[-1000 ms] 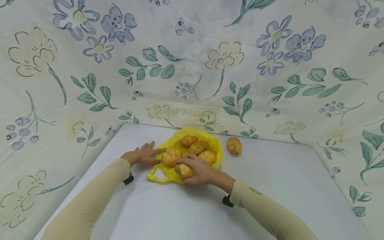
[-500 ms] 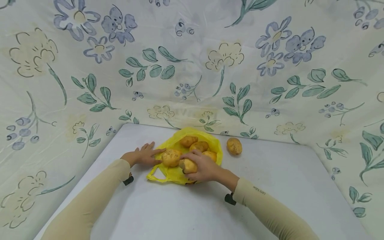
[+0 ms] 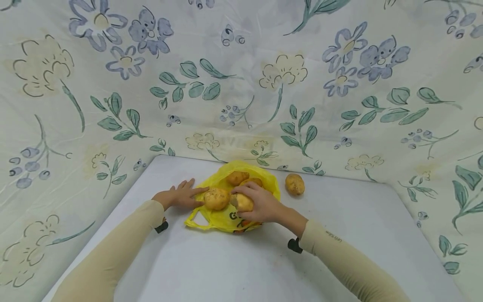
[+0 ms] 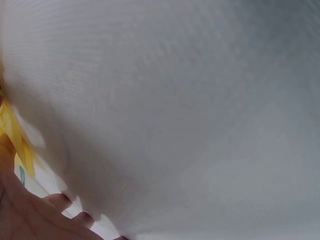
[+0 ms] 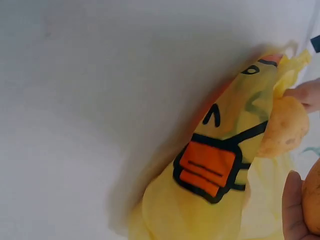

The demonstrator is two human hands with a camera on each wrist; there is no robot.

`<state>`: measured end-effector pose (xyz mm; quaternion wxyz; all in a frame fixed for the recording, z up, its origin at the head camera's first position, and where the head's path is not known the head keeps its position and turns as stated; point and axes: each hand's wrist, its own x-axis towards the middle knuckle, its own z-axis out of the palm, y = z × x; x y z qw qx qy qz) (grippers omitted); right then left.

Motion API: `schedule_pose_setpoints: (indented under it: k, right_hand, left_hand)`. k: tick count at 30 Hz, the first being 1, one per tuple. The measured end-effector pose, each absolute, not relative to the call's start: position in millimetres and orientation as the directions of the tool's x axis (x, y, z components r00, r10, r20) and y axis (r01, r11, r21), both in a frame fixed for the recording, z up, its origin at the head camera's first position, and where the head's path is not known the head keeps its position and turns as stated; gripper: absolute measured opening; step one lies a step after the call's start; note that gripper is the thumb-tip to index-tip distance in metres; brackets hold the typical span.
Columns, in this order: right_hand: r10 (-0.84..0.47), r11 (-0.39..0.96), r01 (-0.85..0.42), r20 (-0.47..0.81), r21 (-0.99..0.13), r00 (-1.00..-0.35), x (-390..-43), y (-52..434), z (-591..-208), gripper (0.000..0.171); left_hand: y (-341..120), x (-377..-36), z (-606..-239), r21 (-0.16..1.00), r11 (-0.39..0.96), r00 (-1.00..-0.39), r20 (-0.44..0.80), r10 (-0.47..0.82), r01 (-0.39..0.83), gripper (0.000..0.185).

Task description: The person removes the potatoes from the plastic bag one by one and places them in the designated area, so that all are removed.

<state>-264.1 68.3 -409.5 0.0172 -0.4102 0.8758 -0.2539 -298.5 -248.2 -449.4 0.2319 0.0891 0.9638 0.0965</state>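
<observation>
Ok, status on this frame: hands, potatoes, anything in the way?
Right hand grips a potato over the yellow bag. Left hand flat, fingertips at bag edge. One stray potato on table. Nothing blocking.

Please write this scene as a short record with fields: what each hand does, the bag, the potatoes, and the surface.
left hand: lies flat on the yellow bag, fingertips at a potato
right hand: grips a second potato over the bag
yellow bag: spread on the table, with an orange and black print
other potatoes: two more partly visible on the bag; a lone potato lies apart, right of the bag
table: pale grey
backdrop: floral cloth
</observation>
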Motion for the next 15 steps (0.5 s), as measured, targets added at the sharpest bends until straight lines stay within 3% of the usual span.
schedule_pose_setpoints:
  k: [15]
  right_hand:
    - [-0.742, 0.519, -0.738, 0.203, -0.430, -0.640, -268, 82, -414, 0.058]
  left_hand:
    - [-247, -299, -450, 0.218, 0.969, -0.880, -0.431, 0.201, 0.115, 0.070]
